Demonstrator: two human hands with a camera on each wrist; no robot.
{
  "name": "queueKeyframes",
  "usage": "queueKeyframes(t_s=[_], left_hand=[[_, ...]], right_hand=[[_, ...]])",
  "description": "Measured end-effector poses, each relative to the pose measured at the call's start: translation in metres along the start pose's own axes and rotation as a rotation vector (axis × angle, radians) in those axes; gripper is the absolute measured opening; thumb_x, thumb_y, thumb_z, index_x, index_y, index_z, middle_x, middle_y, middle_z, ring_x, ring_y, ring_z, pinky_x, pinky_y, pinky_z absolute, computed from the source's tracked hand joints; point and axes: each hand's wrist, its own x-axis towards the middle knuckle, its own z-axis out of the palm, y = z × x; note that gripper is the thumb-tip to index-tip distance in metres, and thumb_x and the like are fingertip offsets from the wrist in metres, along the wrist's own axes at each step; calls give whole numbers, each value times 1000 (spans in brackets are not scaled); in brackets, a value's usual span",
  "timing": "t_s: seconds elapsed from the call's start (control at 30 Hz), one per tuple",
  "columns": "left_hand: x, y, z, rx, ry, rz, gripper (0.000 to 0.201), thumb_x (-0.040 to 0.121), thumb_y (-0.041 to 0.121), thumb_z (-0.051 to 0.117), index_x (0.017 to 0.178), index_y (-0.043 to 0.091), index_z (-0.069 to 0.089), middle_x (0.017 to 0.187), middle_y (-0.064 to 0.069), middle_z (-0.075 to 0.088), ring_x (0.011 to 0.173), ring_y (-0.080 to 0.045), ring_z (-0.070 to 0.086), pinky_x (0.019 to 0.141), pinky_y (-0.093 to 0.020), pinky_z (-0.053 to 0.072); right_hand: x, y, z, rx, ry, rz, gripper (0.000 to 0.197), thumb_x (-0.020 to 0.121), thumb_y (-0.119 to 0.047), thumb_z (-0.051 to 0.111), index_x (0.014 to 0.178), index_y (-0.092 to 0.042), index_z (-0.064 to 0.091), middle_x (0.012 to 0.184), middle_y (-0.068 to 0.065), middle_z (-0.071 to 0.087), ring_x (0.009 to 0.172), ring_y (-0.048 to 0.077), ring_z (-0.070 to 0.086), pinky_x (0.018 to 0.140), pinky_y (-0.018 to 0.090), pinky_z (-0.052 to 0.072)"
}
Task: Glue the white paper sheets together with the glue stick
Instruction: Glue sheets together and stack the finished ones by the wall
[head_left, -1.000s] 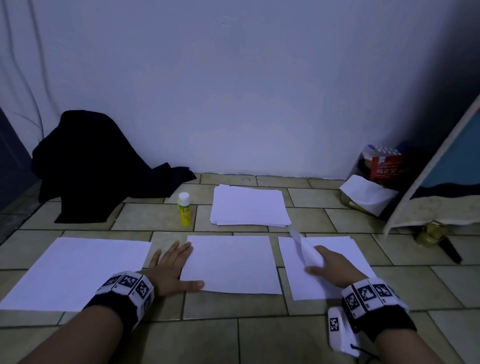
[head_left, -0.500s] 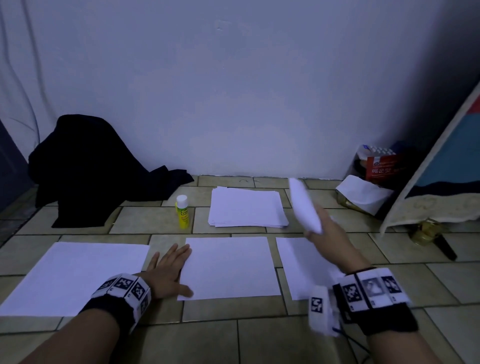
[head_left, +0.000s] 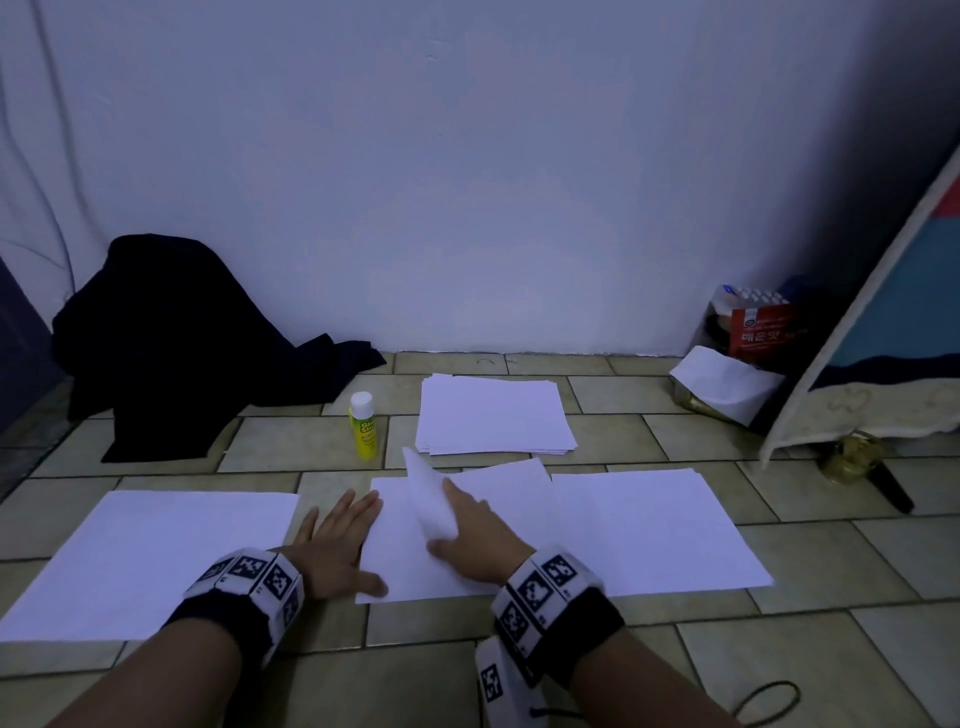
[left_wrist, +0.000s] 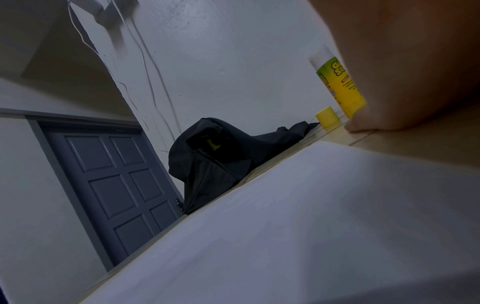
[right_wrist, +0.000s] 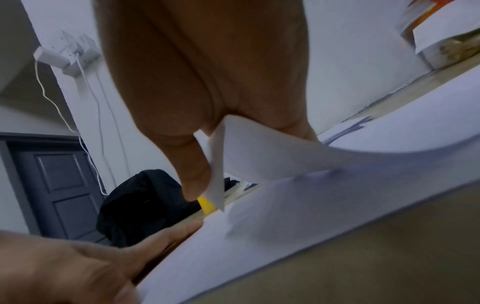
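Note:
Three white sheets lie in a row on the tiled floor: a left sheet (head_left: 156, 556), a middle sheet (head_left: 400, 571) and a right sheet (head_left: 654, 530). My right hand (head_left: 475, 538) pinches the curled corner of a further sheet (head_left: 428, 499), which lies across the middle sheet; the right wrist view shows thumb and fingers (right_wrist: 197, 164) on that corner (right_wrist: 246, 148). My left hand (head_left: 337, 540) lies flat, its fingers straight, on the middle sheet's left edge. The yellow glue stick (head_left: 362, 426) stands upright beyond the hands, untouched, also in the left wrist view (left_wrist: 340, 86).
A stack of white paper (head_left: 493, 413) lies near the wall. Black cloth (head_left: 182, 343) is heaped at the back left. A red package (head_left: 758, 327), a folded paper (head_left: 727, 382) and a leaning board (head_left: 883, 312) fill the right corner. A small yellow cap (left_wrist: 327, 116) sits by the glue stick.
My right hand lifted a sheet off the right sheet, swung it up and leftward, and brought it down over the middle sheet. The left hand stayed put.

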Motion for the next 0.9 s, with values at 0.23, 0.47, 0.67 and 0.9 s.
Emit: queueKeyframes(t_s=[0.23, 0.47, 0.67, 0.9], left_hand=[[0, 2, -1, 14, 4, -9, 104, 88, 52, 58, 152, 18, -17, 158, 4, -24, 145, -15, -24, 116, -42, -12], [0, 2, -1, 25, -6, -13, 104, 88, 54, 56, 151, 18, -18, 158, 4, -25, 145, -15, -24, 116, -42, -12], [2, 0, 1, 22, -12, -23, 115, 70, 66, 49, 151, 19, -18, 158, 6, -24, 144, -13, -25, 116, -42, -12], [2, 0, 0, 12, -13, -21, 118, 61, 66, 42, 151, 20, -18, 158, 6, -24, 144, -13, -26, 117, -42, -12]], right_hand=[[5, -16, 18, -23, 46, 60, 65, 100, -35, 40, 152, -28, 3, 159, 2, 8, 147, 29, 0, 115, 59, 8], [6, -27, 25, -14, 56, 109, 64, 100, -34, 40, 152, -29, 4, 160, 3, 6, 147, 28, -2, 114, 59, 7], [8, -38, 29, 30, 45, 146, 63, 100, -34, 40, 152, -31, 4, 160, 3, 2, 147, 27, -4, 112, 62, 6], [11, -41, 32, 54, 66, 189, 63, 100, -35, 41, 151, -35, 4, 160, 2, -1, 147, 28, -8, 109, 66, 7]])
